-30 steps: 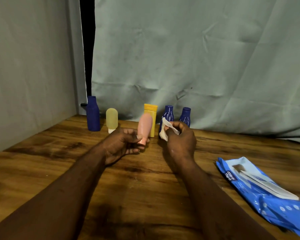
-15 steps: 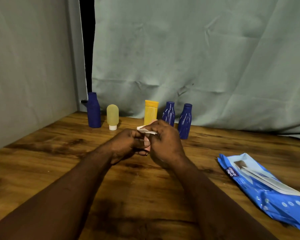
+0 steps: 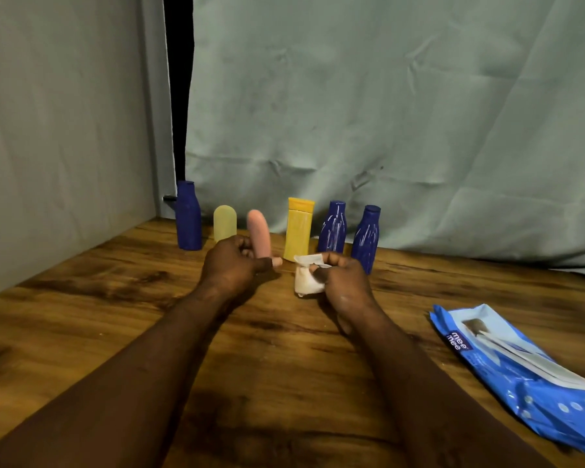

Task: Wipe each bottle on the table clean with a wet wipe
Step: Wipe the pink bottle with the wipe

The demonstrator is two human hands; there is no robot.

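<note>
My left hand (image 3: 235,266) grips a small pink bottle (image 3: 259,234) by its lower end, holding it upright above the table. Just to its right, my right hand (image 3: 343,280) holds a crumpled white wet wipe (image 3: 305,278), a short gap away from the pink bottle. Behind the hands a row stands along the curtain: a tall blue bottle (image 3: 188,216), a pale yellow bottle (image 3: 224,223), a yellow tube (image 3: 299,228), and two ribbed blue bottles (image 3: 332,227) (image 3: 366,238).
A blue wet-wipe pack (image 3: 520,369) lies flat at the right of the wooden table (image 3: 81,315). A grey-green curtain hangs behind the bottles and a wall closes the left side.
Half a second ago both hands were together with the wipe on the pink bottle. Now they are apart, the bottle upright in the left hand and the wipe drawn off to the right.
</note>
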